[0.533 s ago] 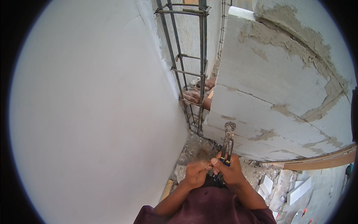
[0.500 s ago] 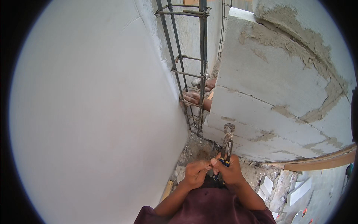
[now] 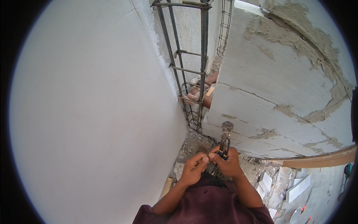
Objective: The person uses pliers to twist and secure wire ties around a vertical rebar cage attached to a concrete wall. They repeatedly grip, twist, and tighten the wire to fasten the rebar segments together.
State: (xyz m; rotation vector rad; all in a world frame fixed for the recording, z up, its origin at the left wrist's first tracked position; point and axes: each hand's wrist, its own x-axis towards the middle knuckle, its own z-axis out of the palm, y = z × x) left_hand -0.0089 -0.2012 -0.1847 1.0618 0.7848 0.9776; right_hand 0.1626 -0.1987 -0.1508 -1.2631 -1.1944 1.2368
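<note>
Nearest, at six o'clock, is the wearer's dark maroon shirt (image 3: 203, 203). Just beyond it, toward half past five, the left hand (image 3: 193, 172) has its thumb and forefinger pinched together, the tips meeting those of the right hand (image 3: 229, 164) – whether something thin sits between them is too small to tell. The right hand, between four and five o'clock, has its fingers wrapped round the handles of a pair of pincers (image 3: 224, 141).

The step in hand looks like fine fingertip work, with the tool kept ready in the palm. The next move would seem to call for a steady pinch, and for the right fingers to keep the pincers from slipping meanwhile.

The pincers lie toward four o'clock, head pointing away from the body: a rounded, worn, grimy head, dark legs close together, a touch of blue and yellow at the grips. How far the jaws stand apart cannot be told.

Farther off, just above centre toward one o'clock, a co-worker's hand (image 3: 192, 96) reaches in at the steel rebar cage (image 3: 204, 37) – between the smooth white wall (image 3: 93, 112) at nine and the block wall (image 3: 257, 87) toward two.
</note>
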